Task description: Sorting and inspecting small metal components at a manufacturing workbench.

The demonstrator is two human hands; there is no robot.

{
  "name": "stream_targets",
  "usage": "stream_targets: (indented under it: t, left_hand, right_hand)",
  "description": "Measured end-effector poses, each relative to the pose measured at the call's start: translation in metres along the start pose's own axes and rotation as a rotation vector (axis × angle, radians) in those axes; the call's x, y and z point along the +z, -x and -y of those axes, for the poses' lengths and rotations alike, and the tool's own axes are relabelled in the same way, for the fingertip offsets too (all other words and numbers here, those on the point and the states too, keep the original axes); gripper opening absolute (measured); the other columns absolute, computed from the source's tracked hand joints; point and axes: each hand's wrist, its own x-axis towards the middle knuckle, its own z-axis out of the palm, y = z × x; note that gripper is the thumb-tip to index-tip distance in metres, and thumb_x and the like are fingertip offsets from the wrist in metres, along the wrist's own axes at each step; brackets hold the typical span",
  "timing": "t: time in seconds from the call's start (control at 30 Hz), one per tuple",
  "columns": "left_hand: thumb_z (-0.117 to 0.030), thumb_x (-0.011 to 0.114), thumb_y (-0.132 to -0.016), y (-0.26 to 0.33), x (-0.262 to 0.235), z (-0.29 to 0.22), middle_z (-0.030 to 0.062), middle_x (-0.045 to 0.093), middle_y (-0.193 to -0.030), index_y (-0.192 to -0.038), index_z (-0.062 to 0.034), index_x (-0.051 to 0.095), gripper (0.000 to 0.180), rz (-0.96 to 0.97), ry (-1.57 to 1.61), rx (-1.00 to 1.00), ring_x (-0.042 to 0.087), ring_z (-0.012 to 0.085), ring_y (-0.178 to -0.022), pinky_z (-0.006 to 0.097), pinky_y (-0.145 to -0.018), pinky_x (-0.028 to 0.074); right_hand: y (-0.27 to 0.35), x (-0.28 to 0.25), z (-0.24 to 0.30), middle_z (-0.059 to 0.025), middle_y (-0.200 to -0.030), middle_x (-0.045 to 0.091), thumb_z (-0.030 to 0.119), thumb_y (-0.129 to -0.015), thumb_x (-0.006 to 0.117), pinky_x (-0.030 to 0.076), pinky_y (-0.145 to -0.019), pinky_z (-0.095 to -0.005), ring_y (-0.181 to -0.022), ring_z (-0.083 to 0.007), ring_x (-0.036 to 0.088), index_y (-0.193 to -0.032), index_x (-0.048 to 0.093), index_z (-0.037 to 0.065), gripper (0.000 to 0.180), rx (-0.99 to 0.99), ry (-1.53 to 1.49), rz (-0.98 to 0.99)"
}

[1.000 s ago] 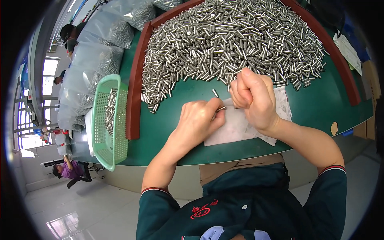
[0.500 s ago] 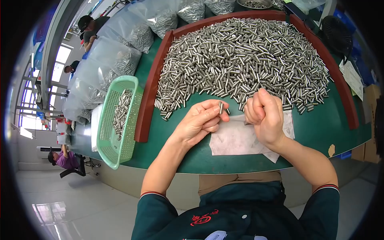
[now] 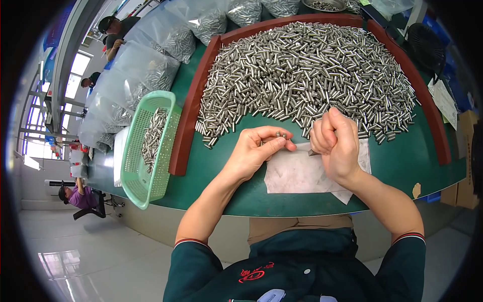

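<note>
A broad heap of short shiny metal pins (image 3: 307, 75) lies on the green tabletop (image 3: 221, 194). In front of it, my left hand (image 3: 256, 153) is closed, with small metal pins (image 3: 281, 135) between thumb and fingertips, their ends turned up. My right hand (image 3: 336, 146) makes a loose fist over a stained white cloth (image 3: 297, 173). A small dark grey tip shows below its curled fingers; what the fist holds is mostly hidden.
Dark red wooden rails (image 3: 193, 110) border the heap. Left of them stands a green plastic basket (image 3: 132, 171) holding more pins. Clear bags of pins (image 3: 151, 75) line the back left. A black fan (image 3: 426, 48) stands at right. Other people (image 3: 118, 32) sit farther off.
The pins in my left hand have turned from showing a side to showing their ends, and its fingers have shifted. My right hand stays closed in nearly the same place.
</note>
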Motion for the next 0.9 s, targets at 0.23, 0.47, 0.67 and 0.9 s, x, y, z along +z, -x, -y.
stream_targets:
  t: [0.23,0.47,0.67,0.9]
  left_hand:
    - [-0.006,0.054,-0.081,0.004,0.006,0.004,0.0091,0.064,-0.080,-0.094,0.0041,0.059,0.017,-0.122,-0.280,0.210,0.059,0.0119,-0.076,0.024,-0.067,0.047]
    - [-0.003,0.056,-0.077,0.005,0.011,0.000,0.0128,0.064,-0.081,-0.091,0.0022,0.061,0.016,-0.198,-0.628,0.430,0.061,0.0165,-0.070,0.026,-0.061,0.048]
    - [-0.002,0.056,-0.077,0.009,0.013,-0.005,0.0128,0.064,-0.080,-0.091,0.0027,0.061,0.016,-0.175,-0.584,0.431,0.061,0.0160,-0.070,0.026,-0.062,0.048]
    - [-0.004,0.054,-0.080,0.007,0.013,-0.004,0.0112,0.064,-0.077,-0.092,0.0036,0.061,0.016,-0.129,-0.488,0.375,0.062,0.0142,-0.071,0.024,-0.064,0.049]
  right_hand:
    - [0.001,-0.008,0.004,-0.0023,-0.044,0.034,0.017,-0.081,0.045,0.023,-0.037,-0.0244,-0.038,-0.0089,0.031,-0.053,0.040,0.005,0.031,-0.269,0.372,0.205]
    - [0.000,0.002,0.010,-0.0008,-0.047,0.046,0.006,-0.055,0.058,0.037,-0.036,-0.0274,-0.038,-0.0153,0.047,-0.075,0.060,0.007,0.020,-0.867,1.316,0.411]
    - [-0.004,-0.003,0.012,-0.0021,-0.045,0.041,0.002,-0.048,0.054,0.034,-0.036,-0.0280,-0.037,-0.0174,0.043,-0.069,0.059,0.004,0.022,-0.848,1.354,0.494]
    - [-0.011,-0.005,0.025,-0.0035,-0.049,0.048,0.001,-0.051,0.053,0.040,-0.038,-0.0277,-0.042,-0.0187,0.050,-0.057,0.052,0.006,0.008,-0.913,1.140,0.385]
